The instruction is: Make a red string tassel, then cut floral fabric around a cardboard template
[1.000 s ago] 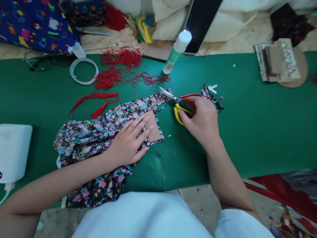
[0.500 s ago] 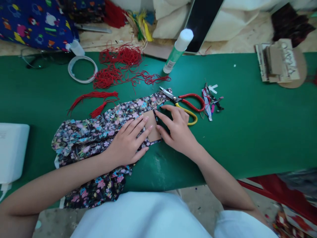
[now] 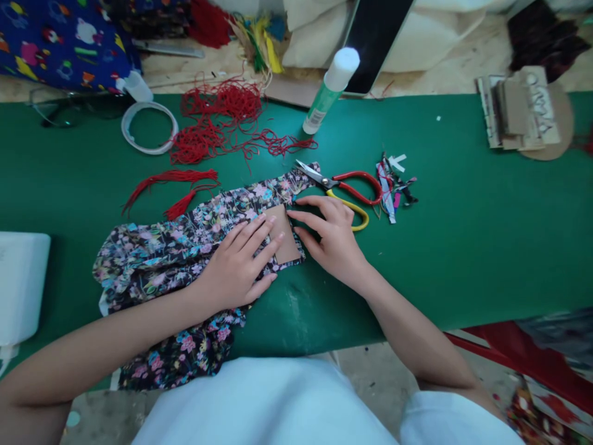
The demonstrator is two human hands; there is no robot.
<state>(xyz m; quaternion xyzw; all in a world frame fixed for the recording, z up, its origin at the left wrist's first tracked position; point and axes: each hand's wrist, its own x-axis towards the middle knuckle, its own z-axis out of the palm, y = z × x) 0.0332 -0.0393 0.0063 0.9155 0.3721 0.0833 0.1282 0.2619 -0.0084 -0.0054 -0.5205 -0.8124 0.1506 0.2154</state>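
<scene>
A dark floral cloth [image 3: 152,253] lies across the green table, one part hanging over the front edge. On its right end rests a small piece of brown cardboard [image 3: 286,238]. My left hand [image 3: 243,262] lies flat with fingers outstretched, fingertips on the cardboard and the palm over the cloth. My right hand [image 3: 331,238] is at the cardboard's right edge, fingers apart and slightly bent, near the narrow strip of cloth beyond it. Just behind this hand lie scissors [image 3: 331,183] with one red and one yellow handle, their tip over the cloth's far corner.
Behind the cloth are tangled red thread [image 3: 222,117], red tassels [image 3: 173,185], a tape roll [image 3: 127,139] and an upright glue stick [image 3: 328,93]. Fabric scraps [image 3: 393,188] lie right of the scissors. Cardboard pieces [image 3: 519,114] are stacked at the far right; a white box [image 3: 23,284] stands left.
My right fingers have drawn slightly off the cardboard's right edge, so more of the cardboard shows. My left hand stays on it. The whole view has shifted a little.
</scene>
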